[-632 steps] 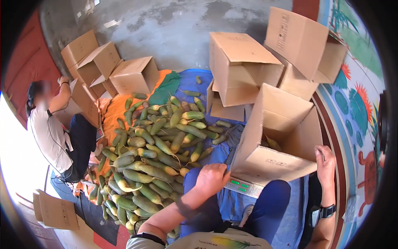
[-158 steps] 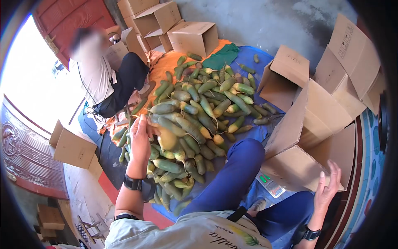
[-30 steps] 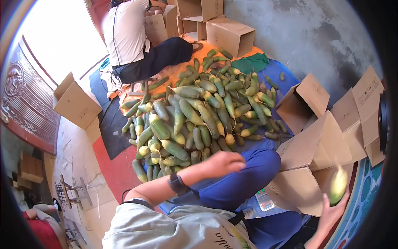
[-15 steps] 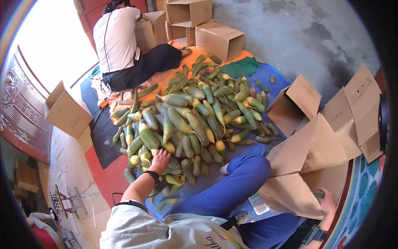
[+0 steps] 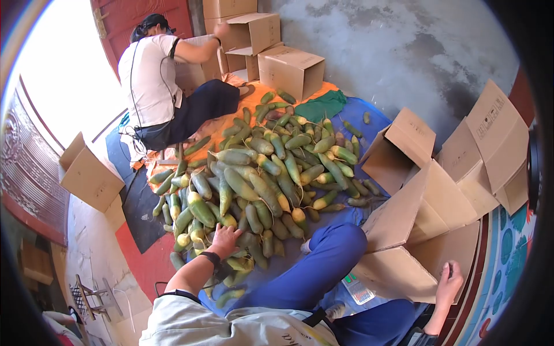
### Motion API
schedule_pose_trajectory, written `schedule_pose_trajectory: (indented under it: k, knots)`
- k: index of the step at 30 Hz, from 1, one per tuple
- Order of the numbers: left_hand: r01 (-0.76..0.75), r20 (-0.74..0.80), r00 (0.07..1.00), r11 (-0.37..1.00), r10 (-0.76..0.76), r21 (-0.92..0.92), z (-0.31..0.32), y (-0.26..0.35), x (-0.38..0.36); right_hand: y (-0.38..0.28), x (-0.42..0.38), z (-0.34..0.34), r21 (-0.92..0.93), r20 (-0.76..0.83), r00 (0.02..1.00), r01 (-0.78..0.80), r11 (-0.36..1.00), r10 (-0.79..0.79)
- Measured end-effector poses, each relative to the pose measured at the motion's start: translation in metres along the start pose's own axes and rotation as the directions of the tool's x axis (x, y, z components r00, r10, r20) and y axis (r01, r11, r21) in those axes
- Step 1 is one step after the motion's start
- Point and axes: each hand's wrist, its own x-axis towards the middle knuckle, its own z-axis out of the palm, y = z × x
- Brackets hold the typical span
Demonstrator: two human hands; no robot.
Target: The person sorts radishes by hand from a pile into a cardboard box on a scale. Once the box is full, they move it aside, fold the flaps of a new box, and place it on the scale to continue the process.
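A big heap of green radishes (image 5: 259, 179), some with yellowish ends, is piled on the ground sheet before me. My left hand (image 5: 225, 241) lies on the heap's near edge, fingers spread over the radishes and not closed round any. At the right, my right hand (image 5: 449, 284) is raised at the near rim of an open cardboard box (image 5: 398, 271). Its fingers are loosely curled and slightly apart, and no radish shows in them. The box's inside is mostly hidden from me. A small scale (image 5: 359, 290) with a lit display sits between my legs and that box.
A co-worker (image 5: 150, 86) sits at the far left, one arm raised beside a box. Stacked boxes (image 5: 291, 72) stand behind the heap. More open boxes (image 5: 404, 141) are at the right, another box (image 5: 92, 179) at the left. A green cloth (image 5: 321, 106) lies at the back.
The radish seen in my right hand inside the box no longer shows there, and that hand has risen to the rim. My left hand's fingers have spread. The co-worker's arm has lifted.
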Motion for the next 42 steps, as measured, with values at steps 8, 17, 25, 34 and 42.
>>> schedule_pose_trajectory:
  k: [8,17,25,34,42]
  knots:
    - [-0.052,-0.304,0.910,0.649,-0.283,-0.759,-0.085,0.036,0.003,-0.030,-0.016,0.006,-0.027,0.024,0.984,0.178,0.984,-0.178]
    - [-0.518,-0.536,0.841,-0.398,-0.073,-0.757,-0.244,0.108,-0.032,-0.129,-0.051,-0.003,0.216,0.084,0.911,0.378,0.900,-0.403]
    - [-0.141,-0.511,0.785,-0.703,0.349,-0.697,-0.264,0.183,-0.044,-0.149,-0.081,0.023,0.594,0.465,0.874,-0.192,0.781,-0.138]
    - [0.027,-0.476,0.731,-0.717,0.489,-0.696,-0.241,0.208,-0.040,-0.118,-0.078,0.012,0.758,0.383,0.917,-0.243,0.605,-0.112]
    - [-0.291,-0.301,0.954,0.238,-0.006,-0.927,-0.142,0.108,0.008,-0.066,-0.021,-0.055,0.122,-0.040,0.996,0.079,0.989,-0.075]
